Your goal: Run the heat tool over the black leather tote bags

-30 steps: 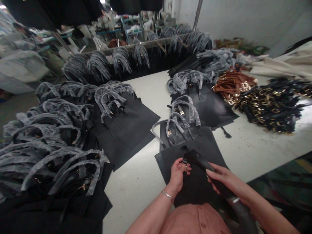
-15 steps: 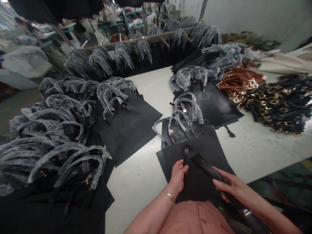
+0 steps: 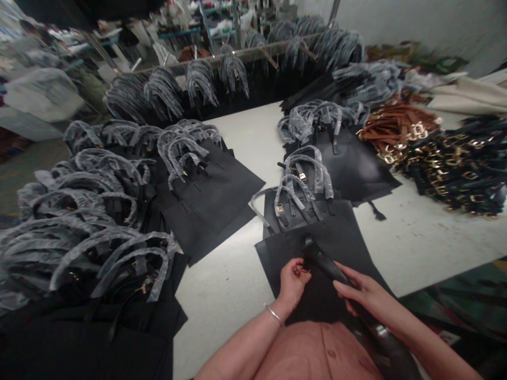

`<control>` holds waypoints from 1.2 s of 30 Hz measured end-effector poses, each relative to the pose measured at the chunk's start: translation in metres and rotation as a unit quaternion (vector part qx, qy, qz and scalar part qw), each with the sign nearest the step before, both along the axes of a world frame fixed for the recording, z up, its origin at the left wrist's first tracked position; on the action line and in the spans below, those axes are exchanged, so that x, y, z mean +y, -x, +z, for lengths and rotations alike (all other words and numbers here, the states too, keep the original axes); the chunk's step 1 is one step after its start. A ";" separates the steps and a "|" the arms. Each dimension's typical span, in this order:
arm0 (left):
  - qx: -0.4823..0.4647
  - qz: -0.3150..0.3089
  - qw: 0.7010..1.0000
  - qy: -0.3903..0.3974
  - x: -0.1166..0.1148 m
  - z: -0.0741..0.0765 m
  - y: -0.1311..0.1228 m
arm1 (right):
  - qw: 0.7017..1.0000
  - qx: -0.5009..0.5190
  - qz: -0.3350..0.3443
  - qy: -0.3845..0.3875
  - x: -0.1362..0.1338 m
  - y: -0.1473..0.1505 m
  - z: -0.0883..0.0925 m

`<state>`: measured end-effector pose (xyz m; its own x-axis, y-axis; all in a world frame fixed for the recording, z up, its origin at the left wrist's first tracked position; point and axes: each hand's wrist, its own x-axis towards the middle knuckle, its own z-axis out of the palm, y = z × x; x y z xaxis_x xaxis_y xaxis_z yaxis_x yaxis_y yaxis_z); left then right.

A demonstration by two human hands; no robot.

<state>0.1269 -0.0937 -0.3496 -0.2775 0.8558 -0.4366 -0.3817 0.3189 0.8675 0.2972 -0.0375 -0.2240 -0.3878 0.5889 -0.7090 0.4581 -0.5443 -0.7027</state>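
your left hand (image 3: pixel 292 282) and right hand (image 3: pixel 368 294) are apart but close together, both held over a flat black leather bag panel (image 3: pixel 340 237) that lies on the white desk (image 3: pixel 415 248) directly in front of you. your right hand wraps around a long black leather strap (image 3: pixel 327 266), which runs diagonally over the panel and on past your right forearm. the fingers (image 3: pixel 296 270) of your left hand curl right beside the strap's upper end, though you can't tell from this view whether they pinch it. a silver bangle (image 3: pixel 273 315) circles your left wrist, and your salmon-pink buttoned top (image 3: pixel 317 353) fills the bottom of the view. just beyond your hands sit black bag pieces (image 3: pixel 304 211) with handles wrapped in clear plastic (image 3: pixel 303 179), and another such set (image 3: pixel 209 206) lies to your left, beside a large heap of wrapped handles and black leather (image 3: pixel 79 248). off to your right are a pile of brown leather straps with gold buckles (image 3: pixel 396 126) and a bigger pile of black straps with gold buckles (image 3: pixel 451 171). further along, more wrapped handles (image 3: pixel 200 82) hang in a row from a long metal rail (image 3: pixel 233 57) at the far side of the desk.
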 end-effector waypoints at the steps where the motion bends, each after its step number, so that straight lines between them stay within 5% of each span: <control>1: 0.013 0.000 1.000 0.006 0.000 0.001 0.000 | 1.000 0.000 -0.006 -0.005 0.001 -0.001 0.000; 6: 0.163 -0.050 0.985 0.014 -0.002 0.012 0.001 | 0.999 0.005 0.041 0.025 0.000 -0.005 -0.003; 12: 0.300 -0.097 0.947 -0.067 0.009 0.037 0.035 | 0.997 -0.029 -0.058 -0.038 0.009 -0.004 -0.008; 16: 0.257 -0.107 0.960 0.012 0.042 0.041 0.080 | 0.998 -0.036 -0.036 -0.027 0.010 -0.010 -0.009; 21: 0.145 -0.167 0.970 0.097 0.075 0.026 0.114 | 0.998 -0.042 0.024 -0.036 0.002 -0.003 -0.010; 29: 0.031 -0.230 0.967 0.103 0.067 0.029 0.101 | 0.999 0.017 0.050 0.010 0.011 0.022 -0.005; 36: 0.183 -0.228 0.951 0.104 0.078 0.030 0.090 | 0.998 0.029 -0.043 -0.039 0.030 0.018 -0.002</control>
<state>0.0364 -0.0159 -0.3193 -0.0644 0.8298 -0.5543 0.1526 0.5572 0.8163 0.2793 -0.0070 -0.2260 -0.3716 0.6746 -0.6378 0.3693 -0.5229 -0.7682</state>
